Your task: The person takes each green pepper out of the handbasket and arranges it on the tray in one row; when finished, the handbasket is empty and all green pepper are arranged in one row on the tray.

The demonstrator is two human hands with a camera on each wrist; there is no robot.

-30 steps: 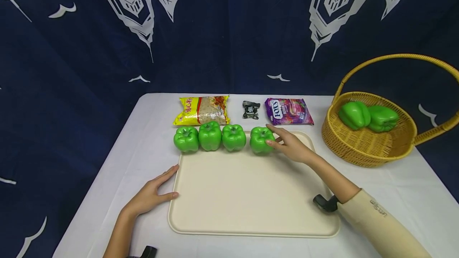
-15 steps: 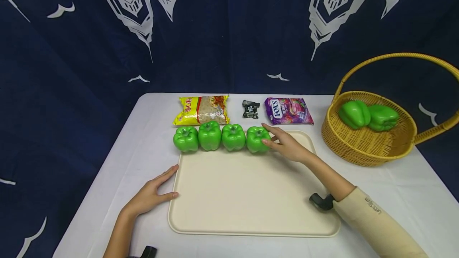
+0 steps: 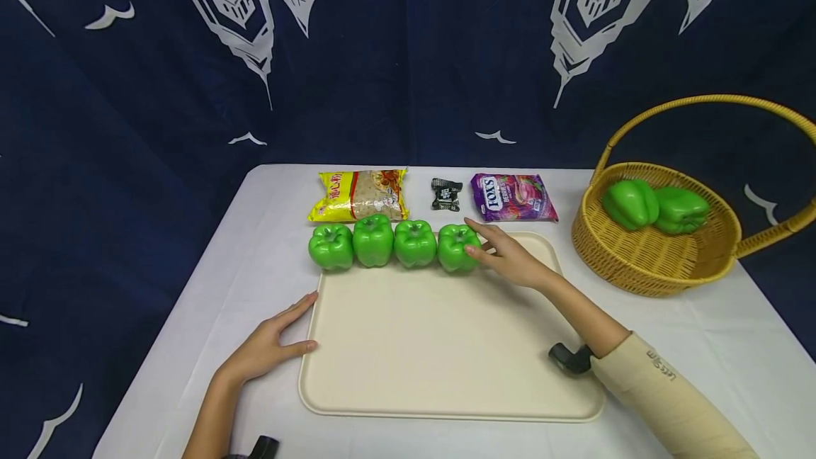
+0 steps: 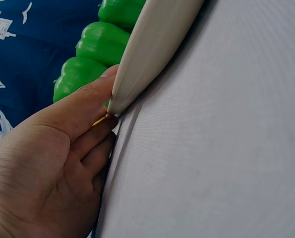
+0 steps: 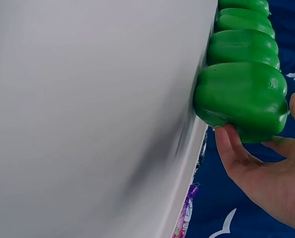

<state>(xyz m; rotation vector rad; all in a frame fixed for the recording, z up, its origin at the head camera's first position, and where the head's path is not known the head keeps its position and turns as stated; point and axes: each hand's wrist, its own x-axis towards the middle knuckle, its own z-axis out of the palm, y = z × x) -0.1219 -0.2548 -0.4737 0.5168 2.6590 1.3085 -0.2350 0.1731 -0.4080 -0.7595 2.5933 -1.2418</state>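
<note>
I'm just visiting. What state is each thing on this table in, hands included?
Tray: lying flat, peppers along its far edge
Four green peppers: upright, in a row
Basket: handle up, partly filled
Two basket peppers: lying tipped over
Yellow bag: lying flat, looks sealed
Black packet: lying flat
Purple bag: lying flat, looks sealed
Left hand: touching the tray's left edge
Right hand: holding the row's rightmost pepper
</note>
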